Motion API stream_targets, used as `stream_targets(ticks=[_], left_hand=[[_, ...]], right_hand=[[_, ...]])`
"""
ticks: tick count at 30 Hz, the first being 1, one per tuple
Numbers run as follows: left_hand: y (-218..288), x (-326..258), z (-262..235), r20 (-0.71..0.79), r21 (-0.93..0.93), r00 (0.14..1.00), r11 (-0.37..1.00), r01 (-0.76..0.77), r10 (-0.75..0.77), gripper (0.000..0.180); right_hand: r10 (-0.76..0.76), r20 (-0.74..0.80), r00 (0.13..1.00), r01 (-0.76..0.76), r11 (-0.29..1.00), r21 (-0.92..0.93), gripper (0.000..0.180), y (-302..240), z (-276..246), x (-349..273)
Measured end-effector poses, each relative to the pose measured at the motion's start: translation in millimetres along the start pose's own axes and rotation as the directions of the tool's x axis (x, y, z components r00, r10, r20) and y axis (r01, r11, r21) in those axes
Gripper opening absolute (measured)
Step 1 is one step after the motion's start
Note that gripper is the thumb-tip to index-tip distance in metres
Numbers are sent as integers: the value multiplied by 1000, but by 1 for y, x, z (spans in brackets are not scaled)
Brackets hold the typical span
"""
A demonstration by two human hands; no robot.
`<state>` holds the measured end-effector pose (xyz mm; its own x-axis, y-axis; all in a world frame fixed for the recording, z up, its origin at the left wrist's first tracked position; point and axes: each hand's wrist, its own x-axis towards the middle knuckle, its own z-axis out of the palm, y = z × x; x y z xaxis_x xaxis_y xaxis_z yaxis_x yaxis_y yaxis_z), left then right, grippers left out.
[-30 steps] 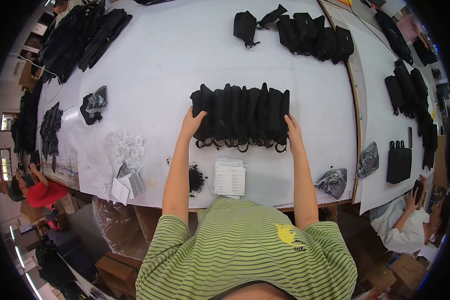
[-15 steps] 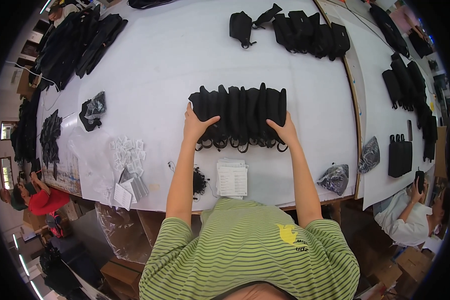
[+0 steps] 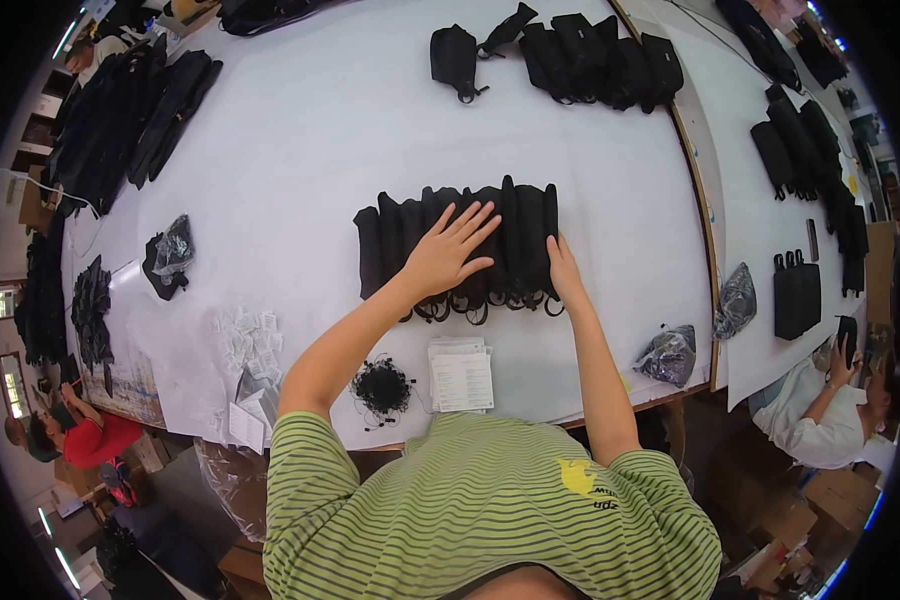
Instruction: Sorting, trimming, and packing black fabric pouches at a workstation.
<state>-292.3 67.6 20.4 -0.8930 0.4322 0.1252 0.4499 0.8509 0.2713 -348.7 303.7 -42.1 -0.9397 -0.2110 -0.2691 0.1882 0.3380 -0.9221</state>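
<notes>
A row of overlapping black pouches [image 3: 410,235] is lying mid-table on the white table [image 3: 300,130]. The left hand [image 3: 448,252] is pressing flat on it, fingers spread; the right hand [image 3: 564,268] is resting open against its right end. A paper stack [image 3: 461,376] and black cord tangle [image 3: 382,386] are sitting nearer.

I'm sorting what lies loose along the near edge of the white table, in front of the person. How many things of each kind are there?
Stack of printed paper slips: 1
Tangle of black cords: 1
Crumpled clear bags with dark contents: 2
Total: 4
</notes>
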Motion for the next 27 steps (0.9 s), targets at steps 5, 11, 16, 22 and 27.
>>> stream_targets(ticks=[5,11,16,22,27], left_hand=[[11,22,8,-88,-61,996,998,-1,-4,64],[38,50,16,-139,-46,990,999,-27,20,64],[35,44,16,-118,-114,993,993,-6,-7,62],[10,-24,-31,-480,-163,570,706,689,-667,54],[3,-41,15,-339,17,726,768,640,-598,60]], right_hand=[[-48,2,999,48,999,24,49,4,-1,-2],[-68,-30,997,68,998,-11,49,10,-1,-2],[-12,12,1000,12,1000,16,51,12,-5,3],[3,-9,1000,-4,993,-116,53,7,-5,2],[-5,37,999,10,990,-140,54,2,-3,-2]])
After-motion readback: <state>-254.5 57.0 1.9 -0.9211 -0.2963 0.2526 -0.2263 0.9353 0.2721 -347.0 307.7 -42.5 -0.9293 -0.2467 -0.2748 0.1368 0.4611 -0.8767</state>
